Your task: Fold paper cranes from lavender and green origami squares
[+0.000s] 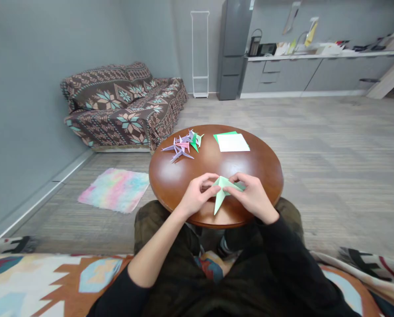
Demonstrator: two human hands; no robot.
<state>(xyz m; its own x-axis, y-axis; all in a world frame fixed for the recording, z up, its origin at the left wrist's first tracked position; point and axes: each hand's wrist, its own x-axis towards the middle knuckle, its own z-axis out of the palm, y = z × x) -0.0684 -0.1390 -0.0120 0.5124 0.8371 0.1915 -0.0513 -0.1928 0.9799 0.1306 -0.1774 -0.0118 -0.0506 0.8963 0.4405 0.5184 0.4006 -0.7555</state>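
A pale green folded paper (219,202) with pointed ends is held over the near part of the round brown table (170,185). My left hand (200,191) pinches its left side between thumb and fingers. On the other side, my right hand (250,191) grips the paper with thumb and curled fingers. One long point of the paper hangs down toward me between the hands, and another sticks out under the right fingers. Parts of the paper are hidden behind the fingers.
Several folded paper cranes (183,145) in purple, pink and green cluster at the table's far left. White sheets (234,143) lie over green sheets (216,138) at the far right. A pastel rug (114,189) and a covered sofa (124,101) are to the left.
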